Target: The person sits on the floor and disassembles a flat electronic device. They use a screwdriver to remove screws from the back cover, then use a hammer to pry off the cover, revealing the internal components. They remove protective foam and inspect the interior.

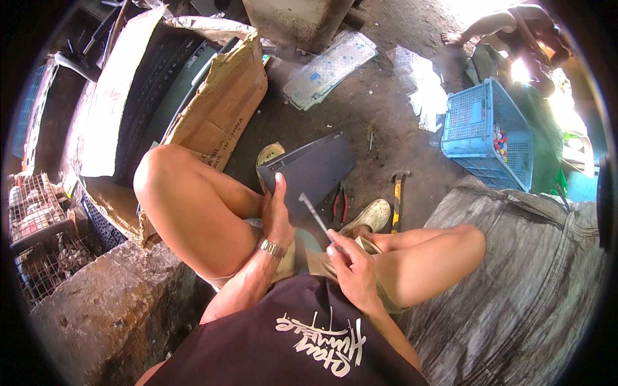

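Observation:
My left hand [277, 212] is closed on the near left edge of a dark, flat laptop-like case [318, 168], its thumb lying along the edge. The case is tilted between my knees. In my right hand [354, 265] is a thin metal rod [315, 212] with a small, wider tip, pointing up and left toward the case. The tip appears apart from the case. Just beyond, red-handled pliers [339, 206] lie on the ground beside my shoe [372, 215]. A hammer [396, 202] with a yellow handle lies to the right of that shoe.
A torn cardboard box [222, 106] holding dark flat panels stands at left. Flat patterned sheets [331, 69] lie ahead. A blue crate [467, 122] with small colourful pieces is at right, near another person's arm [483, 29]. A grey woven sack [496, 276] fills the lower right.

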Tool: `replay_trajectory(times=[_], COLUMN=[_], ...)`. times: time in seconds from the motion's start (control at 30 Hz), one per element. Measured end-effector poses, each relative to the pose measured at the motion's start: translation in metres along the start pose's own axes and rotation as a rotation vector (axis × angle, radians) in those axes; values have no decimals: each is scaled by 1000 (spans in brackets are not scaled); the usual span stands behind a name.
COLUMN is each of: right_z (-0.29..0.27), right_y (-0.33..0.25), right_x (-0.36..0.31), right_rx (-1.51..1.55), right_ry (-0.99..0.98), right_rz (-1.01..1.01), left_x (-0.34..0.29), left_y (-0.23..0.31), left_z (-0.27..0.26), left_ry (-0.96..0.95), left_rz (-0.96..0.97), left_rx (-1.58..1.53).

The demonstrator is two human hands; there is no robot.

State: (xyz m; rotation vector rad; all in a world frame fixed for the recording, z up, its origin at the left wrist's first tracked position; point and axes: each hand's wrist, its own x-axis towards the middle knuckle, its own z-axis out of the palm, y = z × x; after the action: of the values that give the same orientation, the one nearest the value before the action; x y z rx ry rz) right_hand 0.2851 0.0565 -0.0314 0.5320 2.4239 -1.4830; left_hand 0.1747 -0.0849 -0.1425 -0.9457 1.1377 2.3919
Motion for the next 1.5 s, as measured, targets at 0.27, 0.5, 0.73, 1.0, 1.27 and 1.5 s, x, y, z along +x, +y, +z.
replay_trajectory(times=[0.27,0.5,0.73,1.0,1.27,1.5], right_z=[-34,-62,-112,-141,-82,-55], right_y=[30,13,-12,-14,47,25], right_x=[4,22,51,73,113,113], right_rx=[-769,-343,378,927,928,443], right_ry=[-406,191,307,568,242,124], right_rz=[168,-116,-137,-169,45,57], left_x=[7,6,13,13,19,13], left_y=[-6,0,1,-1,-4,-3], left_z=[-8,10,-7,-5,7,4], left_ry=[-69,98,199,171,282,273], left_rz=[-70,99,118,205,306,220], left_rx=[-131,72,200,354,435,226])
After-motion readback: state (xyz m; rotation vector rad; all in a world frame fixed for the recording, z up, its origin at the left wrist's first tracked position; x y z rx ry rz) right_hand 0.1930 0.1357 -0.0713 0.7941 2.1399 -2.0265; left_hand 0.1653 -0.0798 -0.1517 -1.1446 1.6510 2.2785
